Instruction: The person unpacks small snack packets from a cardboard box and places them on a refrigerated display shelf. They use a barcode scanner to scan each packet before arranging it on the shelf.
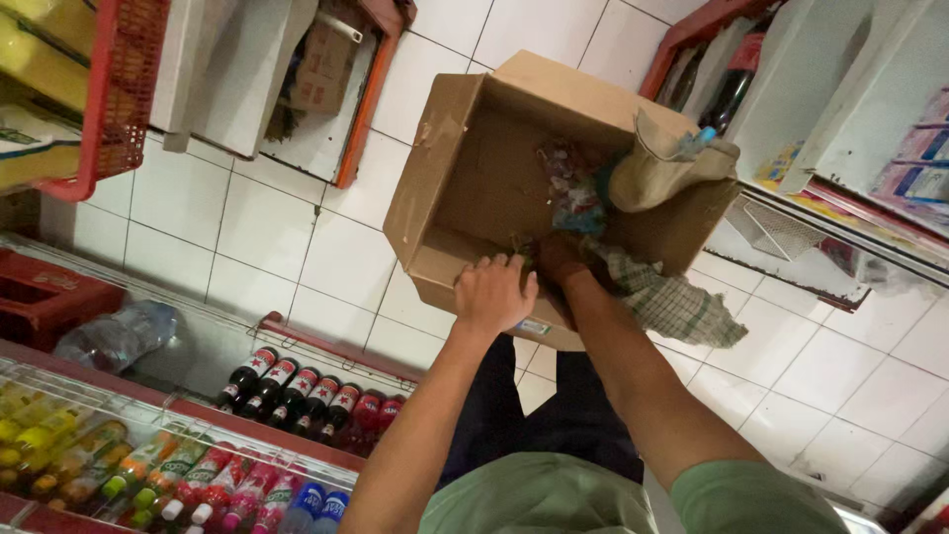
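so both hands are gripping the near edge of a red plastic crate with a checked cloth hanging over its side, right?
Not quite: in the head view it is a brown cardboard box, not a red plastic crate. The left hand and right hand do grip its near edge, and the checked cloth hangs over its side.

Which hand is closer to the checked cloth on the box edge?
Right. The right hand lies beside the checked cloth, reaching into the cardboard box; the left hand grips the box rim, farther away.

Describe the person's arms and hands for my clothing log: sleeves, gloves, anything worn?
Both arms are bare from short light-green sleeves down. The left hand shows no glove, ring or watch. The right hand is partly hidden in shadow, with no glove visible.
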